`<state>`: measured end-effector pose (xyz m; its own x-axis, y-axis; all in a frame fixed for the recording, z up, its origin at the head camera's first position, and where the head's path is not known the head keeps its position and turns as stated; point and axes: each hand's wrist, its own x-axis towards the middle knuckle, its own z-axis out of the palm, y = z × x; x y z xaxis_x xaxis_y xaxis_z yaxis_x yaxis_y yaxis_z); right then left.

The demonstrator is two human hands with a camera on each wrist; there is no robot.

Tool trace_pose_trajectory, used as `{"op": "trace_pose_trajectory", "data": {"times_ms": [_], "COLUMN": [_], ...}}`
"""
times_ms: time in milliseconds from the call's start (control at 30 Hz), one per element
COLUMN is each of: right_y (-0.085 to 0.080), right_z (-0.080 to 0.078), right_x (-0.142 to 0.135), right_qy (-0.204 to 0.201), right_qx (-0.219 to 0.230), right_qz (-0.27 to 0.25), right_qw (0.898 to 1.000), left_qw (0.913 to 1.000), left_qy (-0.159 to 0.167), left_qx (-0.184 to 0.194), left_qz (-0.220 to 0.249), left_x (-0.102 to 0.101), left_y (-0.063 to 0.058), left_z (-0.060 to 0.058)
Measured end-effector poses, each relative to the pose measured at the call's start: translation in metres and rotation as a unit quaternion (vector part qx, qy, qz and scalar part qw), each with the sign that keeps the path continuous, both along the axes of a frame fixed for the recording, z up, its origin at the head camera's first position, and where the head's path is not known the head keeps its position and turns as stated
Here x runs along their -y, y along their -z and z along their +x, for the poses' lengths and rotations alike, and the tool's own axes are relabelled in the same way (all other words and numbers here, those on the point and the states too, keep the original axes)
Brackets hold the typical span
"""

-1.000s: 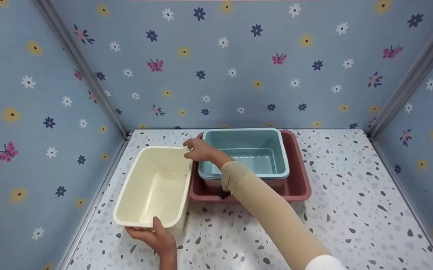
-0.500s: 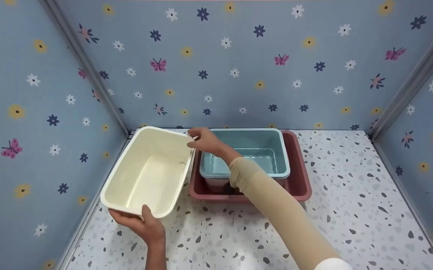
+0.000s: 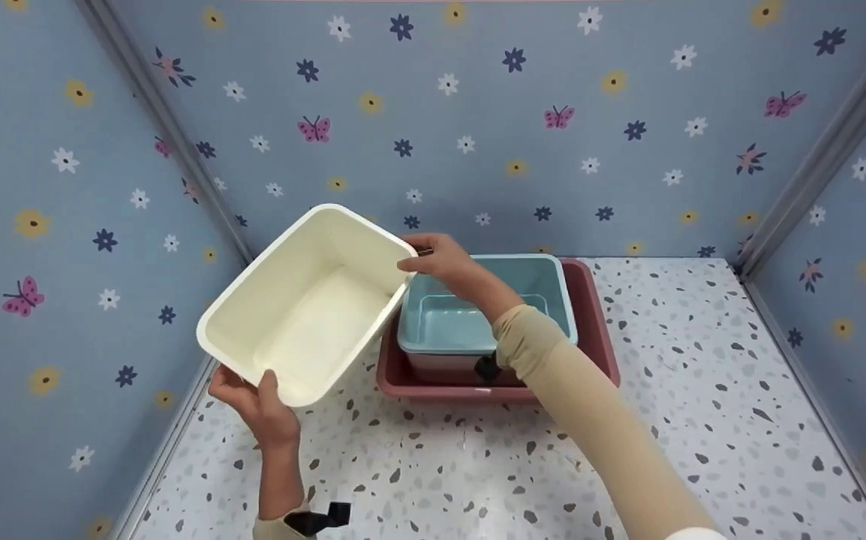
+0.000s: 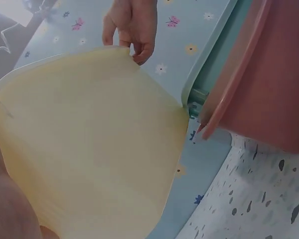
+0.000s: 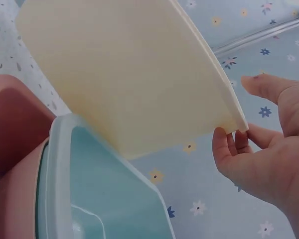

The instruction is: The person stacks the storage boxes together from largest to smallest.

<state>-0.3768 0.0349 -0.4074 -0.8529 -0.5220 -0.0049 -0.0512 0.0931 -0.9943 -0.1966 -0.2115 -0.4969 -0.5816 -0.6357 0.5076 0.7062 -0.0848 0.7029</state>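
A cream plastic bin [image 3: 317, 315] is held up off the table, tilted with its open top toward me. My left hand [image 3: 264, 409] grips its near-left end, with the thumb over the rim and the fingers beneath. At the far-right corner my right hand [image 3: 452, 266] holds the rim. In the right wrist view the curled fingertips [image 5: 229, 147] meet the cream corner. Beside the cream bin, a light blue bin [image 3: 566, 300] is nested over pinkish bins, in a larger dusty-red bin [image 3: 594, 315]. The right forearm covers part of this stack.
The speckled white table [image 3: 703, 420] extends in front and to the right of the stack. A flower-patterned back wall [image 3: 478, 112] stands close behind the bins, and a matching side wall [image 3: 50, 315] rises at the left. Metal strips run along the corners.
Both hands have lifted the cream bin off the table, turning it clockwise and tilting it. Its far corner has moved up and right, partly over the nested bins, which stay put.
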Motion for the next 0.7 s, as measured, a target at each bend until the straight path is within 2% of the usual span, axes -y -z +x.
{"op": "trace_pose_trajectory", "data": {"times_ms": [167,267,433,700], "right_y": [-0.006,-0.010,-0.015,-0.021], "right_z": [0.003,0.005,0.011,0.024], "right_x": [-0.015,-0.022,-0.037,-0.066], "right_qy": [0.031,0.050,0.052,0.056], "right_qx": [0.035,0.042,0.041,0.039], "right_qz": [-0.051,-0.100,-0.176,-0.237], "right_qw": [0.998,0.993,0.982,0.969], "left_qw": [0.9997,0.9996,0.9986,0.9949], "left_qy": [0.019,0.024,0.042,0.055], "left_qx": [-0.001,0.003,0.010,0.066], "left_qz": [-0.015,-0.018,-0.029,-0.052], "left_x": [0.001,0.001,-0.002,-0.009], "left_y": [-0.017,-0.027,-0.041,-0.060], "left_z": [-0.010,-0.016,-0.025,-0.041]}}
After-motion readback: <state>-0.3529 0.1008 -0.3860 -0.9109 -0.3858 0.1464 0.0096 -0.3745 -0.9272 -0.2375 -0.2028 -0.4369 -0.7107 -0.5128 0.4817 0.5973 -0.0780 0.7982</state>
